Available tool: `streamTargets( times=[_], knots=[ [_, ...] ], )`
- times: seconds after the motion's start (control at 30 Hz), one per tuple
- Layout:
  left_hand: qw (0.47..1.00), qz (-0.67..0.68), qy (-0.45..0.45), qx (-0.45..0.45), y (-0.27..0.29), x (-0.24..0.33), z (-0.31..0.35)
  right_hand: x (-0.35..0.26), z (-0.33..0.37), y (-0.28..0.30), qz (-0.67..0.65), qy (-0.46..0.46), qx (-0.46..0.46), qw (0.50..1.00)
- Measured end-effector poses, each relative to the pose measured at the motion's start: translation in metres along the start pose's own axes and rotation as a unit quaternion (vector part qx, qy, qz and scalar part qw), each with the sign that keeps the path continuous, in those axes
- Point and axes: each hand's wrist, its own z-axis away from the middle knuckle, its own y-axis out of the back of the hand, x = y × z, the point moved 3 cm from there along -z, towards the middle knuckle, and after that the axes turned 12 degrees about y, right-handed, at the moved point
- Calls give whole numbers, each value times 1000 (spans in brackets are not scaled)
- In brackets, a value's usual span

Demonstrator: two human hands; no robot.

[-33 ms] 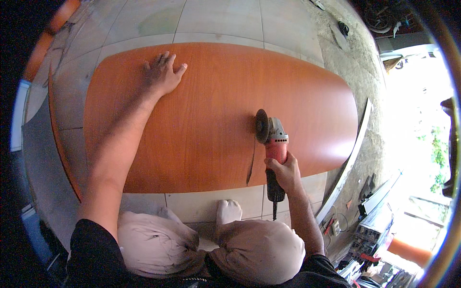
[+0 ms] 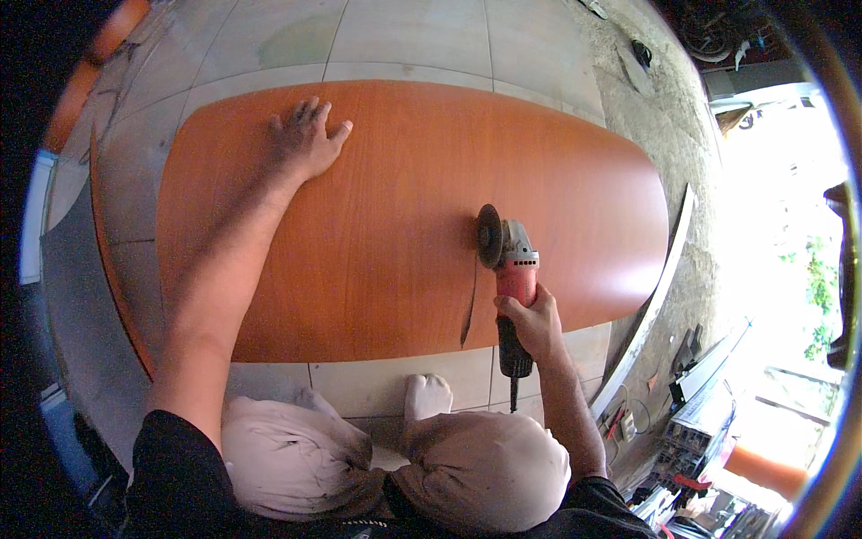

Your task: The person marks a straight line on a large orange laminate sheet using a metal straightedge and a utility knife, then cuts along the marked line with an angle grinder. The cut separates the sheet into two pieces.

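Note:
A reddish-brown wooden board (image 2: 395,180) with rounded ends lies flat on the floor in front of my knees. My left hand (image 2: 310,144) rests on its far left part, palm down, fingers spread. Wrapped round the red and black body of an angle grinder (image 2: 516,278) is my right hand (image 2: 536,322). The grinder's dark disc (image 2: 489,235) stands upright at the board's surface, right of the middle. A dark, narrow cut (image 2: 470,310) runs from near the disc toward the board's near edge. The grinder's cord leaves its lower end.
Pale floor tiles (image 2: 404,36) surround the board, with rough concrete (image 2: 660,126) to the right. A long pale strip (image 2: 660,278) curves past the board's right end. Metal pieces and tools (image 2: 696,422) are piled at the lower right. A grey panel (image 2: 81,269) lies at left.

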Motion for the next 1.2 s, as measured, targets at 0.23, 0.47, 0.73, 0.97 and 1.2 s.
streamTargets(
  times=[0.23, 0.47, 0.73, 0.97, 1.2],
  knots=[
    [1000, -1, -15, 11, -7, 17, 2, -3, -12, 1, 21, -16, -1, 1000],
    [1000, 13, 4, -20, -5, 24, -6, -14, -25, 3, 20, -6, -2, 1000],
    [999, 39, 15, -9, -27, 16, -12, -25, -44, 5, 54, 0, -12, 998],
    [999, 32, 35, -8, -28, -12, -9, -28, -49, 6, 14, 1, -9, 1000],
    [1000, 0, 25, 7, -11, -10, 11, -31, -55, 6, 19, -8, -10, 1000]
  ],
)
